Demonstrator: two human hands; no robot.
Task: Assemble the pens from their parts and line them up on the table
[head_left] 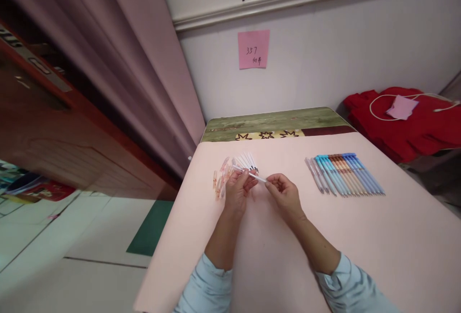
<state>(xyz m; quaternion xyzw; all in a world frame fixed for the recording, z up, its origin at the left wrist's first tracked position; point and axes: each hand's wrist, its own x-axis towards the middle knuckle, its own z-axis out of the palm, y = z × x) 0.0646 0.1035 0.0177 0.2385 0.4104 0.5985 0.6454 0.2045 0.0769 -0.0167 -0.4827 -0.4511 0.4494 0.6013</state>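
Between my two hands a thin white pen refill (257, 176) is held at a slant above the table. My left hand (236, 191) pinches it near the middle, and the fingertips of my right hand (287, 197) close on its right end. Just beyond my left hand lies a fan of white refills (246, 159) with dark ends. Beside them, several clear pen barrels with orange markings (219, 183) lie in a loose pile, partly hidden by that hand. Off to the right, a neat row of pens (342, 174) runs from clear through light blue and brown to darker blue.
A pale pink cover (288, 255) lies over the table, with a green patterned strip (266, 123) at its far edge. Red cloth (425, 128) with a white cable sits at the right. A pink note (253, 49) is on the wall; a mauve curtain (154, 63) hangs left.
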